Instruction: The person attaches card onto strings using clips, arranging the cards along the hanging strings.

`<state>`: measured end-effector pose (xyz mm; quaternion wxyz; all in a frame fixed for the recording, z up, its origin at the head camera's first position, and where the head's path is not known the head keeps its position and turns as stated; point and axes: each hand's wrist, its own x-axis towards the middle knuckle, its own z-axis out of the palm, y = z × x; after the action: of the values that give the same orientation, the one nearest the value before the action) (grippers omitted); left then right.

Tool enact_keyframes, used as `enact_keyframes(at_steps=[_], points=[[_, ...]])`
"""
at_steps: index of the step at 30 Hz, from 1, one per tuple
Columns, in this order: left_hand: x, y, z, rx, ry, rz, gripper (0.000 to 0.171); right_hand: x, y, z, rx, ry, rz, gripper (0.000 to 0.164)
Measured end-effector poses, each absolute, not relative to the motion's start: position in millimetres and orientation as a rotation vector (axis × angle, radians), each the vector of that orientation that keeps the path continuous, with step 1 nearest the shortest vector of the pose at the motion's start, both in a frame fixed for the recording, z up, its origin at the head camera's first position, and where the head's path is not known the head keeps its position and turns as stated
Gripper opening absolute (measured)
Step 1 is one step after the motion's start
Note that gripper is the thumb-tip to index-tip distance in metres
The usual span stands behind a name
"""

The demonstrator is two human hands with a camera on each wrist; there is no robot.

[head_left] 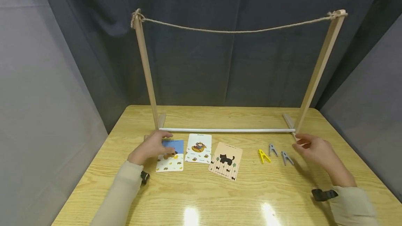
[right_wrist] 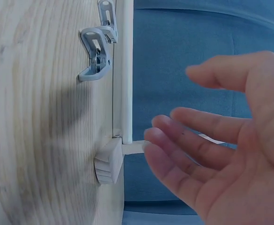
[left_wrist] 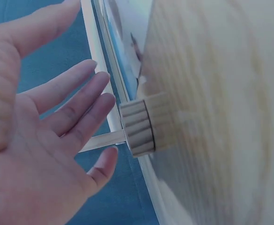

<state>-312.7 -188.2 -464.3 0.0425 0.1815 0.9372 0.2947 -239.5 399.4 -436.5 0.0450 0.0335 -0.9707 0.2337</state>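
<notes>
My left hand [head_left: 151,146] hovers by the blue-and-white card [head_left: 170,165] at the left, its fingers loosely spread and holding nothing. Beside that card lie a white card with a monkey [head_left: 199,148] and a peach card with a black cat [head_left: 225,160]. At the right, my right hand [head_left: 317,151] is above the table, with relaxed, slightly bent fingers and nothing in them. Just left of it are two grey-blue clothespins, the nearer clothespin [head_left: 287,158] and the farther clothespin [head_left: 273,150], plus a yellow clothespin [head_left: 264,156].
Behind the cards stands a wooden frame with a left post [head_left: 146,72], a right post [head_left: 320,69] and a white bottom bar [head_left: 226,130]. A slightly sagging rope [head_left: 233,31] is tied between the post tops. Dark curtain [head_left: 194,69] hangs behind the wooden table [head_left: 201,198].
</notes>
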Motion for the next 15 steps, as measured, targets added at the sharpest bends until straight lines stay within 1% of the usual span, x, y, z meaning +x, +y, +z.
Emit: enact_keyframes(at_steps=[10, 15], points=[[-315.8, -191.5, -461.6, 0.543, 2.837, 0.828, 0.071, -236.7, 403.3, -441.6, 0.156, -3.055, 0.785, 0.063], [-317.8, -194.5, -460.9, 0.552, 2.817, 0.815, 0.068, -236.9, 404.5, -444.9, 0.198, -3.102, 0.846, 0.061]])
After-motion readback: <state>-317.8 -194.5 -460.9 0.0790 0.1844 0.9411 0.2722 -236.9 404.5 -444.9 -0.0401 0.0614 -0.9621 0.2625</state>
